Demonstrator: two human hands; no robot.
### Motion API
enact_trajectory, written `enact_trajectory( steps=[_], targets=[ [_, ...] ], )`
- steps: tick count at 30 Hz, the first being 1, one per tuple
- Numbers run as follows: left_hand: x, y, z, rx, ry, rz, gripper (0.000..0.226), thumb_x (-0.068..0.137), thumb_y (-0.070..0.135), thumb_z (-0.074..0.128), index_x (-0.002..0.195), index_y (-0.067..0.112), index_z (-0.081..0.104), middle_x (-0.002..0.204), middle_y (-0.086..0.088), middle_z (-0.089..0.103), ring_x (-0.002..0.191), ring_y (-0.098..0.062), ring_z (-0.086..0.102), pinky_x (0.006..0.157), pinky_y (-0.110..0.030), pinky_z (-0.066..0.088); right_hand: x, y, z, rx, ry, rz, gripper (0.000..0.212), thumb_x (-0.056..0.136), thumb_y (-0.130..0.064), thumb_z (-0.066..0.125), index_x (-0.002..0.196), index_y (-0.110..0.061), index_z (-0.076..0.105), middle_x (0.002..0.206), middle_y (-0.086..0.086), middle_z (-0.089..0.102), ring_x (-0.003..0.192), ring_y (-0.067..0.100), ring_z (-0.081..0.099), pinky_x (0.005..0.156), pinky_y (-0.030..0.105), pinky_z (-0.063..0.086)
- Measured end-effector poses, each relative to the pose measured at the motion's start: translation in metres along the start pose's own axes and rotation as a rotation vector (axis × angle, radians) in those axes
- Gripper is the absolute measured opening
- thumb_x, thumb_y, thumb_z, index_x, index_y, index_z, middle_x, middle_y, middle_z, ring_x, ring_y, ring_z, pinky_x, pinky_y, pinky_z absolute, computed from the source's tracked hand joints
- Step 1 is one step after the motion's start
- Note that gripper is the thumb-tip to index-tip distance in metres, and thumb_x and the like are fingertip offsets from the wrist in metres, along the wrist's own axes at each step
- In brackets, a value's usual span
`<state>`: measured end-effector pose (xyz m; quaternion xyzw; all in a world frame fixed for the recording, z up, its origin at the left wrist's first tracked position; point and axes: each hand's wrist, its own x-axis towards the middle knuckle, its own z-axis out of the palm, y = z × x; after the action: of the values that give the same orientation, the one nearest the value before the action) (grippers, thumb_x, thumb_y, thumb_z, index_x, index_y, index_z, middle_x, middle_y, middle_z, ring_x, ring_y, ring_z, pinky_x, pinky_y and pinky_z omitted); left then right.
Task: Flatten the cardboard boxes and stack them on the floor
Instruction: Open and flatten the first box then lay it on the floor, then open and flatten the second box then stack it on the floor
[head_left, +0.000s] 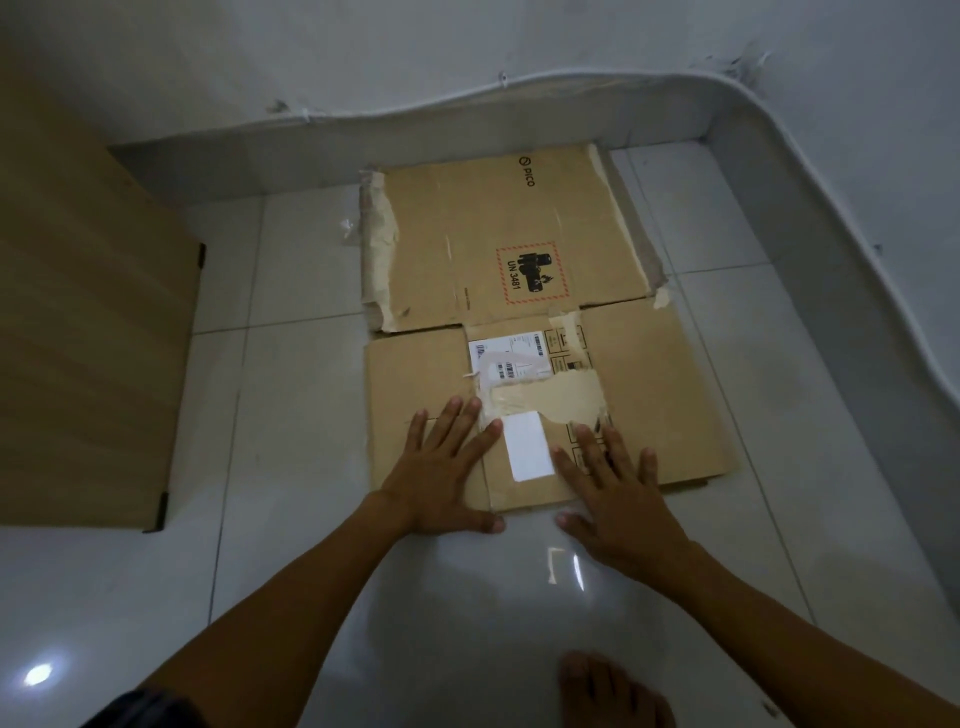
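A flattened brown cardboard box (519, 234) lies on the white tiled floor near the wall, with torn tape, a red hazard label and a white shipping label. Its near flaps (660, 395) lie flat toward me. My left hand (441, 467) rests palm down on the near left flap, fingers spread. My right hand (618, 488) presses palm down on the near middle of the cardboard beside a blank white sticker (527, 444). Neither hand grips anything.
A light wooden panel or cabinet side (88, 338) stands at the left. A white wall with a cable along its base (779, 130) curves around the back and right. My bare foot (613, 691) is at the bottom.
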<state>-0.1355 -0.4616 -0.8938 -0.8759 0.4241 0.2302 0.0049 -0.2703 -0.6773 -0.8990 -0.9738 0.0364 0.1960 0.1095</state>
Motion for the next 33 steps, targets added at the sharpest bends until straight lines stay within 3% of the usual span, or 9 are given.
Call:
enact_trajectory(
  steps=[5, 9, 11, 13, 17, 19, 23, 28, 33],
  targets=[
    [-0.002, 0.006, -0.033, -0.055, -0.122, -0.057, 0.130, 0.051, 0.094, 0.041, 0.148, 0.031, -0.019, 0.155, -0.005, -0.029, 0.139, -0.025, -0.033, 0.107, -0.051, -0.024, 0.011, -0.010, -0.071, -0.054, -0.298, 0.044, 0.090, 0.079, -0.073, 0.040, 0.149, -0.031, 0.003, 0.160, 0.002, -0.004, 0.146, 0.029, -0.003, 0.113, 0.059, 0.007],
    [-0.034, 0.026, -0.127, -0.220, 0.100, -0.138, 0.117, 0.063, 0.090, 0.036, 0.151, 0.025, -0.008, 0.160, -0.004, -0.014, 0.142, -0.015, -0.024, 0.113, -0.044, -0.017, -0.005, -0.041, -0.161, -0.009, -0.084, -0.035, 0.078, 0.086, -0.062, 0.044, 0.148, -0.025, 0.015, 0.159, 0.002, 0.014, 0.145, 0.023, 0.014, 0.115, 0.050, 0.016],
    [-0.063, 0.038, -0.185, -0.360, 0.248, -0.168, 0.090, 0.081, 0.066, 0.050, 0.151, 0.022, 0.013, 0.161, -0.004, 0.005, 0.148, -0.018, -0.002, 0.119, -0.043, 0.001, -0.024, -0.062, -0.211, 0.069, 0.046, -0.087, 0.072, 0.086, -0.056, 0.050, 0.146, -0.022, 0.026, 0.155, 0.004, 0.027, 0.142, 0.022, 0.025, 0.112, 0.043, 0.025],
    [-0.101, 0.049, -0.247, -0.506, 0.332, -0.213, 0.069, 0.088, 0.048, 0.058, 0.146, 0.022, 0.031, 0.156, -0.002, 0.028, 0.143, -0.020, 0.024, 0.115, -0.038, 0.022, -0.050, -0.084, -0.266, 0.148, 0.083, -0.123, 0.069, 0.084, -0.053, 0.055, 0.142, -0.020, 0.034, 0.150, 0.005, 0.037, 0.138, 0.021, 0.033, 0.109, 0.040, 0.030],
    [-0.198, 0.066, -0.381, -0.741, 0.352, -0.279, 0.058, 0.088, 0.041, 0.061, 0.139, 0.023, 0.042, 0.139, 0.000, 0.053, 0.126, -0.016, 0.049, 0.103, -0.033, 0.041, -0.112, -0.142, -0.396, 0.315, 0.100, -0.185, 0.069, 0.081, -0.051, 0.056, 0.139, -0.018, 0.040, 0.141, 0.003, 0.048, 0.131, 0.023, 0.042, 0.108, 0.040, 0.028],
    [-0.253, 0.077, -0.446, -0.850, 0.405, -0.330, 0.057, 0.086, 0.041, 0.063, 0.137, 0.024, 0.044, 0.130, 0.001, 0.057, 0.120, -0.012, 0.052, 0.097, -0.029, 0.045, -0.148, -0.176, -0.466, 0.352, 0.107, -0.214, 0.068, 0.081, -0.049, 0.060, 0.139, -0.019, 0.040, 0.139, 0.002, 0.050, 0.130, 0.022, 0.042, 0.106, 0.034, 0.027],
    [-0.367, 0.098, -0.554, -0.949, 0.526, -0.408, 0.052, 0.085, 0.041, 0.063, 0.133, 0.026, 0.047, 0.125, 0.009, 0.057, 0.113, -0.001, 0.051, 0.085, -0.004, 0.037, -0.216, -0.250, -0.589, 0.378, 0.153, -0.303, 0.069, 0.079, -0.051, 0.060, 0.137, -0.019, 0.043, 0.138, 0.002, 0.052, 0.127, 0.021, 0.045, 0.100, 0.026, 0.025],
    [-0.499, 0.096, -0.624, -0.874, 0.698, -0.468, 0.051, 0.086, 0.042, 0.063, 0.132, 0.022, 0.052, 0.130, 0.007, 0.059, 0.117, -0.004, 0.053, 0.094, -0.022, 0.042, -0.277, -0.347, -0.685, 0.320, 0.212, -0.398, 0.077, 0.075, -0.061, 0.047, 0.139, -0.019, 0.042, 0.138, 0.004, 0.051, 0.127, 0.024, 0.046, 0.104, 0.034, 0.029],
    [-0.628, 0.080, -0.651, -0.774, 0.875, -0.452, 0.048, 0.085, 0.038, 0.066, 0.129, 0.020, 0.055, 0.131, 0.004, 0.058, 0.120, -0.008, 0.051, 0.095, -0.024, 0.040, -0.341, -0.452, -0.714, 0.269, 0.295, -0.460, 0.081, 0.074, -0.067, 0.044, 0.142, -0.025, 0.034, 0.143, 0.004, 0.046, 0.131, 0.022, 0.041, 0.108, 0.039, 0.033]
  ],
)
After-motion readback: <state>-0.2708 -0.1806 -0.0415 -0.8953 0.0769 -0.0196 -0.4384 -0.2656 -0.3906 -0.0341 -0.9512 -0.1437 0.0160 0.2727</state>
